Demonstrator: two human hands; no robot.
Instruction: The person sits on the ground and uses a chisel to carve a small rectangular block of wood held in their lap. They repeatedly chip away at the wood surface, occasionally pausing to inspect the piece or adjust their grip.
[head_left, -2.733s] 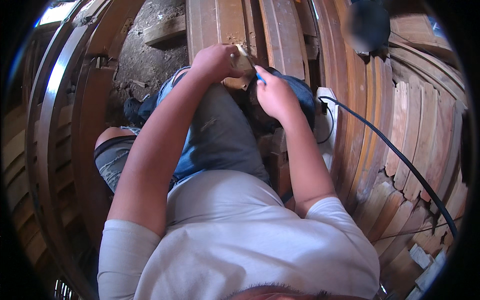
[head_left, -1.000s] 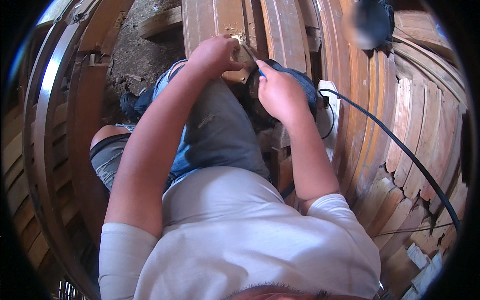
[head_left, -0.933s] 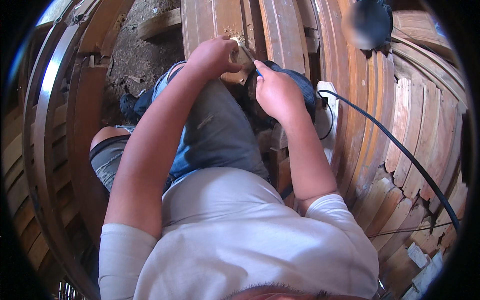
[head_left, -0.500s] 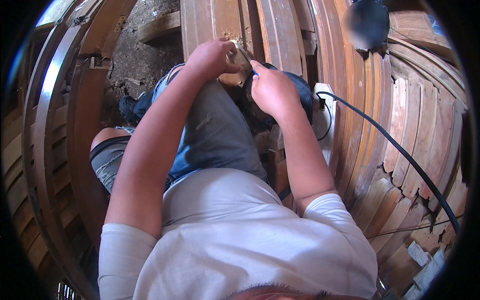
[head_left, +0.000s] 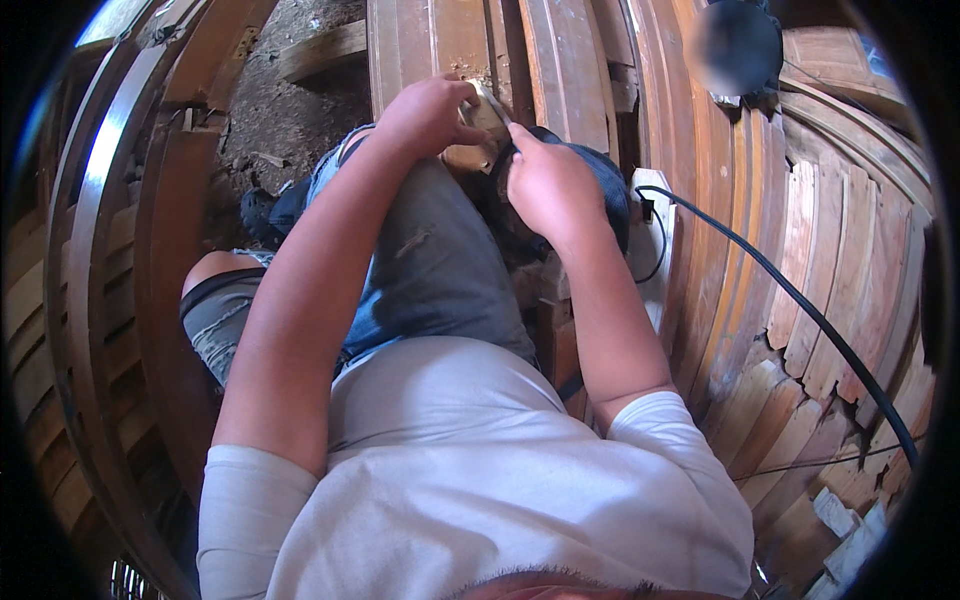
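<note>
My right hand (head_left: 555,185) is closed around the handle of a narrow tool with a straight metal blade (head_left: 492,103), which looks like a chisel. Its blade slants up and left to a pale, freshly cut spot on a brown wooden board (head_left: 455,40). Beside that spot is my left hand (head_left: 425,115), with curled fingers close to the blade's tip and the thumb lower down. What those fingers grip is mostly hidden. Small wood shavings (head_left: 468,70) lie on the board just beyond the fingertips.
More brown boards (head_left: 575,70) lie side by side at the right. A black cable (head_left: 790,285) runs from a white wooden piece (head_left: 650,255) toward the lower right. Dark mesh fabric (head_left: 600,185) is behind my right hand. Another person (head_left: 735,45) is at the upper right; long planks stand left.
The whole view has shifted slightly, with the scene a little to the right. Both hands stay at the same spot on the board, and the blade keeps nearly the same slant.
</note>
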